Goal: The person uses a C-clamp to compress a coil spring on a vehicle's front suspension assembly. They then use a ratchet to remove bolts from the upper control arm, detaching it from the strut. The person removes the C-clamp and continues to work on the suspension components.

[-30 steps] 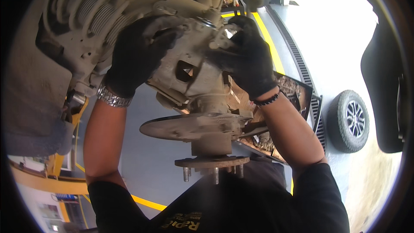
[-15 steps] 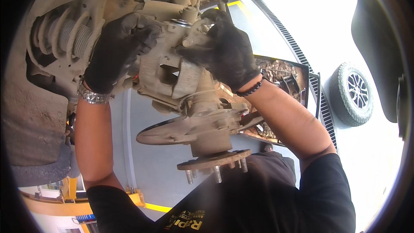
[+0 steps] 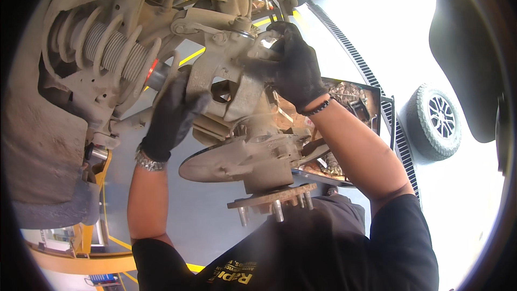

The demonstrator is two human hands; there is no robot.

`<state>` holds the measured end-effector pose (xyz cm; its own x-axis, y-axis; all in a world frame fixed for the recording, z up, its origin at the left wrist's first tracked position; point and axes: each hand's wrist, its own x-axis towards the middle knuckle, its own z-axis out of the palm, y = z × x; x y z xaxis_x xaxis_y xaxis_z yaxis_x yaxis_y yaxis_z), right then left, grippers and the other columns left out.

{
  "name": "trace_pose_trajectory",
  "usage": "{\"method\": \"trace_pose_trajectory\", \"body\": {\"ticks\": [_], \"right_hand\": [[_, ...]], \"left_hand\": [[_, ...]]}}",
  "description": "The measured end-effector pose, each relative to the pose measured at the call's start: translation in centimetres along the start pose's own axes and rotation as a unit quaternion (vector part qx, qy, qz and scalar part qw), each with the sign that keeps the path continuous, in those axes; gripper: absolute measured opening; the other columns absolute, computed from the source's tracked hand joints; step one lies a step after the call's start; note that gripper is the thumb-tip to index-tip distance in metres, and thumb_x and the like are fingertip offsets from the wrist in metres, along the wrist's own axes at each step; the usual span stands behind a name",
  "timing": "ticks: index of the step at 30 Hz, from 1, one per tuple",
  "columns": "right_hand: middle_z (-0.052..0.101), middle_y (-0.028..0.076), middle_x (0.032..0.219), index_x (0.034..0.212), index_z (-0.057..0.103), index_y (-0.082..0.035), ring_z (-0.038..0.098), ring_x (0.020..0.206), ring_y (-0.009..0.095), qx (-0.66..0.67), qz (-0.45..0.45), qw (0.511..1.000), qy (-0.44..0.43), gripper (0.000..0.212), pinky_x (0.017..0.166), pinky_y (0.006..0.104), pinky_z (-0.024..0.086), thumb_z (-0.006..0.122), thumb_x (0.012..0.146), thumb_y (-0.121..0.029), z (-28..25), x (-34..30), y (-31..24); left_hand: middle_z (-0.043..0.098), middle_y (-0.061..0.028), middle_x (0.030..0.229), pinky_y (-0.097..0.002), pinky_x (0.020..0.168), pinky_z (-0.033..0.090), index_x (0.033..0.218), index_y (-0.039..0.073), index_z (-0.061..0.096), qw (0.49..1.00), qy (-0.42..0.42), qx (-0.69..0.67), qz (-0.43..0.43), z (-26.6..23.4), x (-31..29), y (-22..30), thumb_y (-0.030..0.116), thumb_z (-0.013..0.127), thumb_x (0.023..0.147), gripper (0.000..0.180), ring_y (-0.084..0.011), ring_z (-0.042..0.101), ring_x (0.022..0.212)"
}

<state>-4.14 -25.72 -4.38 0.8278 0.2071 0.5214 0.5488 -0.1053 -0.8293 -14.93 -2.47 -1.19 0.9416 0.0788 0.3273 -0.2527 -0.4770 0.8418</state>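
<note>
A dusty brake caliper (image 3: 237,96) with a squarish opening sits above the wheel hub flange (image 3: 269,198) and its bare studs. My left hand (image 3: 175,113), in a black glove, is closed round the caliper's left side, its thumb near the opening; some fingertips are hidden behind the metal. On the right, my gloved right hand (image 3: 293,67) grips the caliper's upper right part, fingers curled over the top and thumb across the front. Below the caliper a rounded dust shield (image 3: 210,163) projects left. Just above stands a suspension arm (image 3: 199,19) with its joint.
The coil spring (image 3: 110,48) and wheel-well metal fill the left side. Behind my right forearm lies a black-edged tray (image 3: 379,113) with loose parts. A wheel with tyre (image 3: 435,121) rests on the floor at right, past a drain grate (image 3: 344,37).
My left hand has come down and right, from the top of the assembly to the caliper's left side, uncovering the suspension arm. My right hand has shifted slightly, still gripping at the upper right.
</note>
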Motion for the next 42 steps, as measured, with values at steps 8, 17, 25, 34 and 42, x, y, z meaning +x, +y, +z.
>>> {"method": "trace_pose_trajectory", "body": {"ticks": [8,17,25,34,42], "right_hand": [[0.071,0.014,0.113,0.109,0.070,-0.001,0.069,0.101,0.027,-0.028,-0.066,0.996,-0.047,0.039,0.085,0.0387,0.054,0.081,0.083,-0.027,-1.9,3.4,0.5],[0.068,0.021,0.121,0.125,0.060,0.001,0.067,0.111,0.031,-0.185,0.018,0.979,-0.085,0.079,0.094,0.0386,0.053,0.087,0.070,-0.050,-0.3,4.1,0.8],[0.071,0.001,0.112,0.136,0.058,-0.029,0.065,0.108,0.025,-0.485,-0.222,0.808,-0.251,0.071,0.090,0.0399,0.054,0.079,0.070,-0.040,0.9,8.1,2.7],[0.070,0.010,0.109,0.135,0.052,-0.010,0.070,0.097,0.031,-0.553,-0.356,0.671,-0.341,0.071,0.080,0.0425,0.057,0.075,0.080,-0.047,-0.6,9.1,1.9],[0.066,0.013,0.120,0.140,0.048,-0.011,0.065,0.112,0.031,-0.194,-0.062,0.885,-0.420,0.078,0.087,0.0404,0.058,0.080,0.076,-0.041,-1.4,9.1,2.3]], "left_hand": [[0.066,-0.0046,0.108,-0.0259,0.085,0.049,0.126,-0.001,0.059,0.998,-0.019,0.030,0.046,1.6,1.8,2.5,0.025,0.068,0.094,0.042,-0.0076,0.060,0.098],[0.070,-0.0115,0.111,-0.0345,0.083,0.053,0.124,-0.001,0.062,0.976,-0.052,0.212,0.022,0.8,2.5,-0.1,0.019,0.074,0.089,0.042,-0.0221,0.067,0.099],[0.067,-0.0181,0.088,-0.0441,0.072,0.051,0.103,0.002,0.068,0.842,-0.049,0.503,0.190,-0.4,3.7,-1.2,0.025,0.069,0.090,0.027,-0.0372,0.065,0.079],[0.069,-0.0227,0.093,-0.0478,0.080,0.052,0.102,0.005,0.069,0.822,-0.112,0.548,0.105,0.9,6.4,-3.0,0.027,0.058,0.092,0.027,-0.0401,0.066,0.090],[0.070,-0.0213,0.104,-0.0451,0.082,0.054,0.111,0.005,0.067,0.850,-0.113,0.509,0.076,1.1,7.3,-2.3,0.018,0.060,0.091,0.026,-0.0368,0.067,0.095]]}}
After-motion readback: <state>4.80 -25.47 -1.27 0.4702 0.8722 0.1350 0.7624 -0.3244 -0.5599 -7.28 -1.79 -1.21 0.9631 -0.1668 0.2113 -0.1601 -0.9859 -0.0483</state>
